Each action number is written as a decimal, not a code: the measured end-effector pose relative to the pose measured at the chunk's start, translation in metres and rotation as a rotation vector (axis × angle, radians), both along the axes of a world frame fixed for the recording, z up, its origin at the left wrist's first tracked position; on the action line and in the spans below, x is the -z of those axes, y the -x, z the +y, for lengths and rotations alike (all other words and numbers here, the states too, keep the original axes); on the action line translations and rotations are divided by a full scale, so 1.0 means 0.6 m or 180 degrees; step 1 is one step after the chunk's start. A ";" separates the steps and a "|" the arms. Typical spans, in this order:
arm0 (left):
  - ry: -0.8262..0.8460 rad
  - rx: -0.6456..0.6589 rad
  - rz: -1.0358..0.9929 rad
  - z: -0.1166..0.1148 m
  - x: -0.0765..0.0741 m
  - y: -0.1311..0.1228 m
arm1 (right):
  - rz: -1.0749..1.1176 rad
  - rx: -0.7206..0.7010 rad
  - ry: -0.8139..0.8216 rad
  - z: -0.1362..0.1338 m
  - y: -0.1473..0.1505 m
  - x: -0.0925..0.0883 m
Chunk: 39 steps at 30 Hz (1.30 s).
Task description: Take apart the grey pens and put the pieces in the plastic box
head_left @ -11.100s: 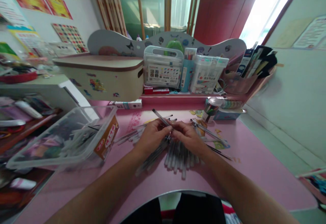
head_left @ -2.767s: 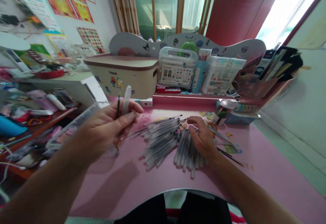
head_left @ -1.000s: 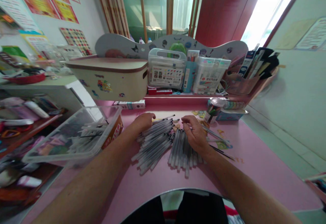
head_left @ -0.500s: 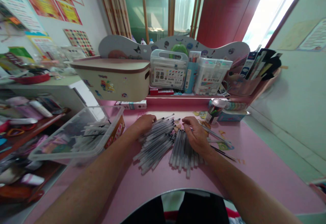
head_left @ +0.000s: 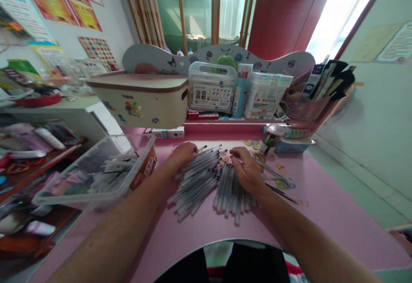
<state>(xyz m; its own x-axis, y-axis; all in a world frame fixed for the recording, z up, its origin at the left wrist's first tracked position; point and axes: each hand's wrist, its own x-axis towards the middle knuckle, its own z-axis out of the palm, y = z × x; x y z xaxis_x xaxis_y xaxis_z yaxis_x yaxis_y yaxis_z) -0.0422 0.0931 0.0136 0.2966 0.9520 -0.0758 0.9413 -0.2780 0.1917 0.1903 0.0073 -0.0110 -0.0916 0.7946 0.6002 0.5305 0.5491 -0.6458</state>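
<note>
Two heaps of clear-barrelled pens lie on the pink desk (head_left: 322, 223): a slanted left heap (head_left: 196, 180) and a straighter right heap (head_left: 230, 191). My left hand (head_left: 182, 154) rests at the top of the left heap, fingers curled round a pen end. My right hand (head_left: 247, 171) lies on the right heap, fingers bent and pressed on the pens' upper ends. A few loose pens (head_left: 273, 172) stick out to the right of that hand.
A clear plastic bin (head_left: 96, 171) holding pens and refills stands at the left. Behind are a cream lidded box (head_left: 141, 98), marker cases (head_left: 210, 89), a jar of pens (head_left: 269, 139) and a rack of books (head_left: 325, 85). Cluttered shelves run along the left.
Over the last second both hands stay on the heaps; the left hand's fingers shift slightly at the pen tips. Earlier the left hand held a pen up near the bin.
</note>
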 end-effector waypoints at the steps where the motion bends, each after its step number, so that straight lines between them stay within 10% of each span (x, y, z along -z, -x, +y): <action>1: -0.0049 -0.0028 -0.0036 -0.004 -0.004 -0.001 | 0.0000 -0.0001 0.0006 0.000 0.000 0.000; 14: -0.0454 0.0448 0.0106 -0.155 -0.053 0.005 | 0.0026 0.0102 -0.0076 -0.002 -0.002 0.000; 22: -0.0670 0.0575 -0.0017 -0.169 -0.060 0.001 | 0.0026 0.0083 -0.0054 -0.002 -0.001 0.002; 30: -0.0446 0.0329 -0.2054 -0.182 -0.134 -0.037 | 0.0619 -0.0762 0.0512 -0.018 0.008 -0.026; 35: 0.0707 0.0080 -0.4314 -0.174 -0.092 -0.069 | 0.1693 -0.2149 0.1985 -0.023 0.014 -0.025; 39: 0.0974 -0.0099 -0.4862 -0.176 -0.052 -0.082 | 0.1634 -0.2278 0.2532 -0.023 0.014 -0.017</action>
